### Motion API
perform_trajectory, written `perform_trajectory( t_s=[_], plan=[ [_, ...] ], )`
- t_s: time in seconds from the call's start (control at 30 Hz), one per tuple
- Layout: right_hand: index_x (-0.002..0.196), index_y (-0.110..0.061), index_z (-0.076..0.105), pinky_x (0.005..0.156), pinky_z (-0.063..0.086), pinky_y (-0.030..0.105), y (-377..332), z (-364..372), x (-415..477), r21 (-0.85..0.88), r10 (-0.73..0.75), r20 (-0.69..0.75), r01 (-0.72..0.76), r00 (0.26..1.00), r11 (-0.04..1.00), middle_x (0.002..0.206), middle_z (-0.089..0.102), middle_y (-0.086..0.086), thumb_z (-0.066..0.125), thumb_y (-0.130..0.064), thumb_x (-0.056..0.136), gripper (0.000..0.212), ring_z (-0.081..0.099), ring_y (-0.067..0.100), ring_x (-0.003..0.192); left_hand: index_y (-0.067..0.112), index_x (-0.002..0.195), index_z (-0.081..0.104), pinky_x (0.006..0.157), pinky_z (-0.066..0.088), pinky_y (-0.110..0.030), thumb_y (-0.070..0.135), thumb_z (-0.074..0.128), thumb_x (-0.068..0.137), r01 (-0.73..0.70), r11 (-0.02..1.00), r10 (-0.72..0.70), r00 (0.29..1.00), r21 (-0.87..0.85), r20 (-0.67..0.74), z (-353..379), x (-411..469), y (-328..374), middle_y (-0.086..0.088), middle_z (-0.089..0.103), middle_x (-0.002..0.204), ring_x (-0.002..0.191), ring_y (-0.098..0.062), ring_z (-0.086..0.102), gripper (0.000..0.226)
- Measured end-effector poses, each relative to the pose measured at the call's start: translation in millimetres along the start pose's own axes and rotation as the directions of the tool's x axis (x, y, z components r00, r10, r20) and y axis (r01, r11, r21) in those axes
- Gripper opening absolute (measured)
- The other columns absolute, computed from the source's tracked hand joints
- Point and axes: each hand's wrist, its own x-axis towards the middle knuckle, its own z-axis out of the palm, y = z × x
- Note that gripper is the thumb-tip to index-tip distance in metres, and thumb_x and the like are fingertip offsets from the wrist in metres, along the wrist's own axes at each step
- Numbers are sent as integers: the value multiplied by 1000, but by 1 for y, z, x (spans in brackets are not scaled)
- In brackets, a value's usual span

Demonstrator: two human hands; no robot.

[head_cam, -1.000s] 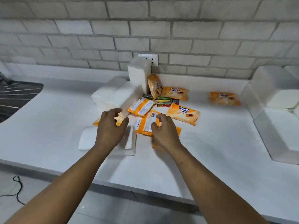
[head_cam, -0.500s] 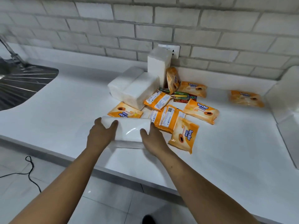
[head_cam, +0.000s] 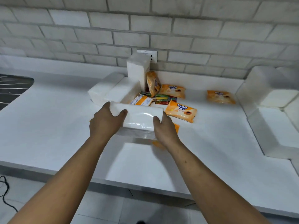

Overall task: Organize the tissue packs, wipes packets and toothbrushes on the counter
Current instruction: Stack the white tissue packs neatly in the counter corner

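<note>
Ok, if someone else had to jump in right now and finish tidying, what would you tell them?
Left hand and right hand: both grip the ends of one white tissue pack, lifted above the counter.
Other tissue packs: two lie flat and one stands upright near the wall.
Orange wipes packets: one leans on the upright pack, others lie scattered, one lies apart to the right, some are hidden under the held pack.
Toothbrushes: in the middle of the pile.
Done: nothing sorted yet. Left: place this pack, then group the wipes and toothbrushes.
</note>
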Motion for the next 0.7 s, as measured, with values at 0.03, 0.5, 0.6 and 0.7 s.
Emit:
perform_trajectory(
  t_s=[0.03,0.5,0.6,0.7],
  plan=[
    [152,-19,43,114,40,45,3,-13,-2,2,12,-31,-12,999,1000,148,52,8,38,-49,95,65,49,28,136,22,148,49,92,45,-40,59,62,94,-25,1000,25,1000,-6,7,7,-3,12,-5,66,136,128,-34,57,67],
    [149,-15,44,112,38,47,117,-192,-48,67,256,-330,-247,909,967,142,51,12,38,-36,105,49,45,34,135,20,146,48,96,54,-45,64,64,89,-282,954,299,906,-98,299,147,-82,158,-4,66,136,124,-32,61,74],
    [152,-15,40,113,38,46,140,-226,-69,97,305,-355,-290,884,952,145,50,11,40,-37,104,53,45,32,136,20,152,42,103,50,-44,66,67,87,-318,941,339,855,-120,393,178,-104,181,-4,62,144,131,-30,57,83],
    [148,-12,43,109,45,48,167,-255,-89,159,368,-379,-332,849,930,141,52,12,46,-46,92,66,53,33,130,18,157,36,111,45,-47,75,64,77,-341,931,356,785,-125,507,208,-129,204,-4,54,153,138,-29,52,102]
  ],
)
